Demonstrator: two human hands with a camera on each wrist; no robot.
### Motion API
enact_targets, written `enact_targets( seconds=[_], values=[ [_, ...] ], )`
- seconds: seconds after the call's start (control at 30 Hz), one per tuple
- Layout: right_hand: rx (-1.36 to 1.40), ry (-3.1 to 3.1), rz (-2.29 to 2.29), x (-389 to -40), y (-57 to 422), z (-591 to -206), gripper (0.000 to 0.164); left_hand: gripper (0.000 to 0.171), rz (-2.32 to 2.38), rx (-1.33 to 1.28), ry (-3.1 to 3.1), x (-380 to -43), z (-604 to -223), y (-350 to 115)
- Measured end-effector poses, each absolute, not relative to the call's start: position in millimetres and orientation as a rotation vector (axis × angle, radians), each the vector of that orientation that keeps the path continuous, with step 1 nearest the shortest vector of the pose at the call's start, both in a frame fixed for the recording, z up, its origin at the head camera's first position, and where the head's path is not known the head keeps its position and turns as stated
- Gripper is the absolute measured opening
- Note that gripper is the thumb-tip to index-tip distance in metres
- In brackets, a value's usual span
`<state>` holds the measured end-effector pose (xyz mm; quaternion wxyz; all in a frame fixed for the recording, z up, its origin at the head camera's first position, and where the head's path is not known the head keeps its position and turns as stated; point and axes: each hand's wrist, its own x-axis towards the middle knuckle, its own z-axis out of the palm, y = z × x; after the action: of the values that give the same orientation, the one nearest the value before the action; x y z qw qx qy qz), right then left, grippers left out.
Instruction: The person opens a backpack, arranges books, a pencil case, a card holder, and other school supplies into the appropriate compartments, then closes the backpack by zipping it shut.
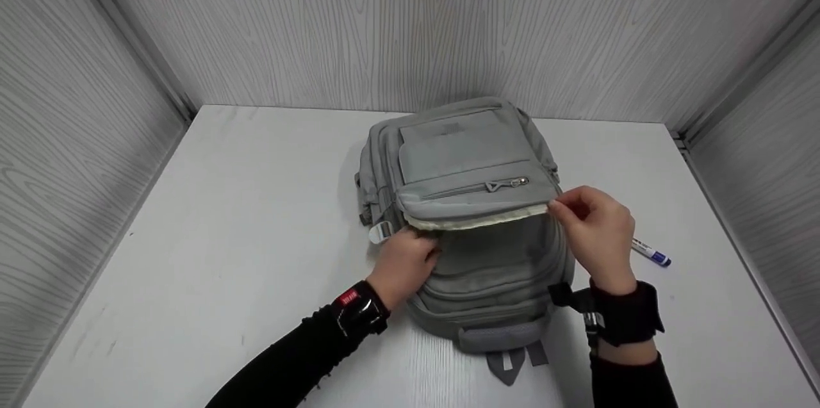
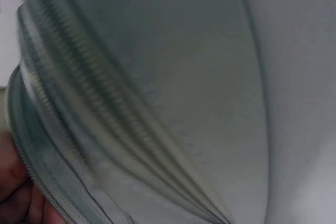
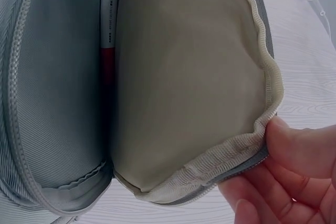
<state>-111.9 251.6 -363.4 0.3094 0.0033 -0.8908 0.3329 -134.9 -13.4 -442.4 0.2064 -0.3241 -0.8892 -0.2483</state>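
A grey backpack (image 1: 464,145) lies on the table, its front pocket unzipped and gaping toward me. With thumb and fingers, my right hand (image 1: 596,235) pinches the right corner of the pocket's flap, lifting it so the beige lining (image 3: 184,77) shows. My left hand (image 1: 403,264) grips the pocket's edge at the left side, its fingertips partly hidden; in the left wrist view, curled fingers (image 2: 18,182) sit against the zipper edge. Deep in the pocket fold, the right wrist view shows a white marker with a red end (image 3: 108,30).
A white marker with a blue cap (image 1: 652,253) lies on the table right of the backpack, partly behind my right hand. A round pale tag (image 1: 380,232) hangs at the backpack's left side. Wood-grain panels (image 1: 410,30) wall the table at the back and both sides.
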Motion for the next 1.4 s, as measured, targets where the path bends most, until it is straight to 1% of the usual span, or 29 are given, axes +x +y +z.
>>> enact_targets(
  seconds=[0.13, 0.23, 0.4, 0.5, 0.6, 0.8, 0.97, 1.07, 1.2, 1.3, 1.4],
  values=[
    [0.012, -2.348, 0.864, -109, 251, -364, 0.008, 0.008, -0.691, -1.059, -2.373, -135, -442, -19],
    [0.017, -2.342, 0.852, -107, 251, -364, 0.008, 0.007, -0.725, -1.097, -2.156, -133, -436, -25],
    [0.039, -2.323, 0.849, -105, 251, -365, 0.008, 0.029, -0.721, -0.959, -1.913, -131, -419, -27],
    [0.037, -2.323, 0.861, -105, 250, -365, 0.007, 0.034, -0.658, -0.901, -1.975, -130, -410, -24],
    [0.039, -2.312, 0.875, -104, 249, -366, 0.007, 0.028, -0.621, -0.862, -2.035, -130, -408, -18],
    [0.099, -2.258, 0.906, -97, 248, -371, 0.006, 0.009, -0.695, -0.741, -2.065, -126, -402, -8],
    [0.129, -2.223, 0.990, -90, 260, -379, 0.004, 0.006, -0.792, -0.580, -2.119, -117, -393, -2],
    [-0.028, -2.311, 0.971, -88, 285, -387, 0.011, 0.004, -0.834, -0.536, -2.167, -114, -386, 1],
    [-0.306, -2.589, 0.852, -87, 336, -401, 0.028, 0.005, -0.879, -0.501, -2.224, -114, -377, 3],
    [-0.433, -2.806, 0.768, -85, 371, -415, 0.041, 0.005, -0.897, -0.481, -2.238, -114, -375, 2],
    [-0.511, -2.961, 0.712, -82, 396, -427, 0.049, 0.005, -0.921, -0.474, -2.222, -115, -374, 3]
  ],
)
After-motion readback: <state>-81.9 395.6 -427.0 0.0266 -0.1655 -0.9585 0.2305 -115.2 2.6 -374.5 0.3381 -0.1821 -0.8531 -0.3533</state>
